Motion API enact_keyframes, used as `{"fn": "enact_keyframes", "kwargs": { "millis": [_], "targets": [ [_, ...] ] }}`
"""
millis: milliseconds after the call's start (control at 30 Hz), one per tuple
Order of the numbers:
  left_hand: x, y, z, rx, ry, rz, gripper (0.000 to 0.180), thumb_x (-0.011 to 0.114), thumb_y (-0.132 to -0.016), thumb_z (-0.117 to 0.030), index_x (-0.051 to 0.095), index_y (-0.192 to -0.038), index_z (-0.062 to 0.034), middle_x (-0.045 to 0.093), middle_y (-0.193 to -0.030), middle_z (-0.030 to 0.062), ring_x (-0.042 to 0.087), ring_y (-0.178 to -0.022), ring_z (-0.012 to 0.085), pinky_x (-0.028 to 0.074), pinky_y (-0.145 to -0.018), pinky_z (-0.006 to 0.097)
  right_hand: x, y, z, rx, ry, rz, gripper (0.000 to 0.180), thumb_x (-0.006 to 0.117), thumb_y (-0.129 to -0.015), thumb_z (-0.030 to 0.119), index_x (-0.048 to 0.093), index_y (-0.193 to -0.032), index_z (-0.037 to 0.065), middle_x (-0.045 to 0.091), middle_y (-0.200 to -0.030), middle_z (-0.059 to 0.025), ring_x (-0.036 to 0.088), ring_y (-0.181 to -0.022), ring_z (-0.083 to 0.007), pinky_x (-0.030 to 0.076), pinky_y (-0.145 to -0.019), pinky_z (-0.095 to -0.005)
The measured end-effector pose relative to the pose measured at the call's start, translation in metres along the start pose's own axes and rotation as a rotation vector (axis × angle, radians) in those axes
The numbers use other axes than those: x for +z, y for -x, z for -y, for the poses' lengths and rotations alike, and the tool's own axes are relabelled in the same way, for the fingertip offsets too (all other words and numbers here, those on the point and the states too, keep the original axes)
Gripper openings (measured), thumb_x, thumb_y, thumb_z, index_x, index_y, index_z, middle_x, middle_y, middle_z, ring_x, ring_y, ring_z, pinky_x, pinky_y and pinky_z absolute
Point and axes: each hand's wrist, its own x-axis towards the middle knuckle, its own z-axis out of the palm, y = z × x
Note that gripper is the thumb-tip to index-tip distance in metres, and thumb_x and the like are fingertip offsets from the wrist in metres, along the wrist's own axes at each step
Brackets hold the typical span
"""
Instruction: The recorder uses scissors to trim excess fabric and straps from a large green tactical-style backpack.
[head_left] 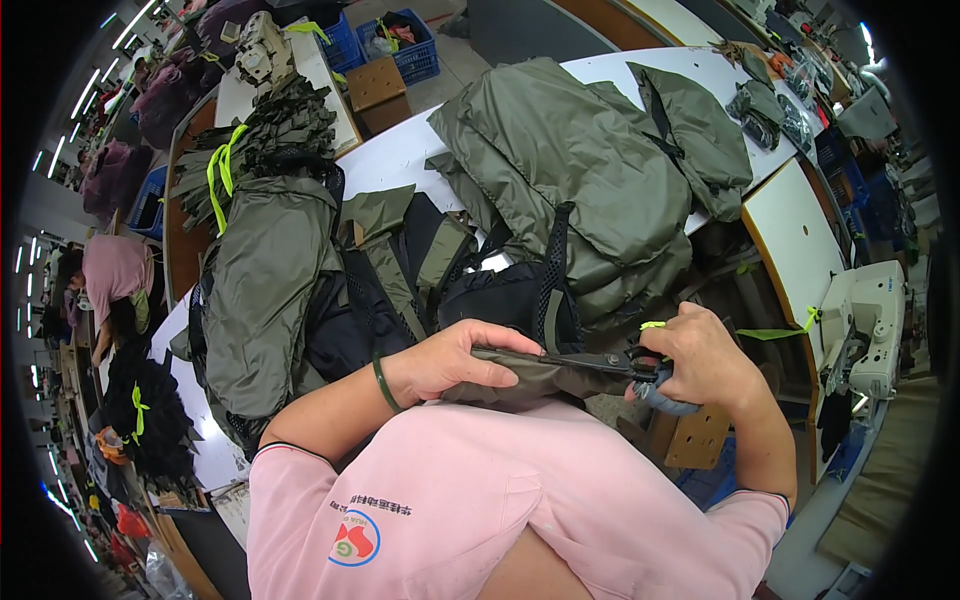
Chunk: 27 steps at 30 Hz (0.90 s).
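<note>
My right hand (705, 362) grips a pair of scissors (590, 361) by the handles, which have blue-grey wrapping and a bit of yellow-green on them. The dark blades point left, along the upper edge of an olive fabric piece (555, 382) close to my body. My left hand (462, 362) pinches that fabric between thumb and fingers, near the blade tips. How far apart the blades are is hard to see. Just beyond my hands lies a black padded piece with mesh straps (510, 295), joined to olive fabric.
A large olive fabric pile (570, 170) covers the white table (400, 178) ahead. More olive pieces (265, 290) lie at left, beside strips tied with yellow-green ribbon (222, 175). A sewing machine (865, 325) stands at right. Blue crates (410, 60) sit beyond; a person in pink (115, 270) is far left.
</note>
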Motion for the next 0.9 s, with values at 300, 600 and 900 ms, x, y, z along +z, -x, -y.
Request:
{"fn": "enact_keyframes", "kwargs": {
  "millis": [300, 600, 900],
  "targets": [
    [0.005, -0.001, -0.003, -0.010, 0.026, -0.022, 0.039, 0.066, -0.085, 0.005, 0.062, -0.123, -0.0009, 0.065, -0.117, 0.0062, 0.061, -0.105, 0.0116, 0.049, -0.094, 0.027, -0.009, -0.007, 0.005, -0.019, -0.050, -0.108, 0.046, 0.085, -0.058, 0.041, 0.060, -0.077, 0.008, 0.059, -0.065, -0.0064, 0.060, -0.067, -0.0268, 0.038, -0.068, -0.0361],
    [0.002, -0.004, 0.002, -0.010, -0.002, -0.020, 0.041, 0.066, -0.084, 0.006, 0.061, -0.124, -0.0004, 0.066, -0.117, 0.0060, 0.062, -0.104, 0.0120, 0.050, -0.093, 0.027, 0.000, -0.011, 0.005, -0.030, 0.031, -0.082, 0.028, 0.075, -0.056, 0.016, 0.056, -0.075, 0.009, 0.060, -0.066, -0.0059, 0.060, -0.068, -0.0279, 0.038, -0.069, -0.0367],
    [0.008, -0.008, -0.003, 0.059, 0.000, -0.027, 0.039, 0.070, -0.082, 0.004, 0.061, -0.120, -0.0017, 0.064, -0.112, 0.0039, 0.061, -0.099, 0.0098, 0.048, -0.090, 0.025, 0.010, -0.016, 0.010, 0.220, -0.414, -0.288, 0.039, 0.088, -0.065, 0.025, 0.057, -0.079, 0.005, 0.061, -0.069, -0.0087, 0.056, -0.062, -0.0262, 0.045, -0.066, -0.0344]
  ]
}}
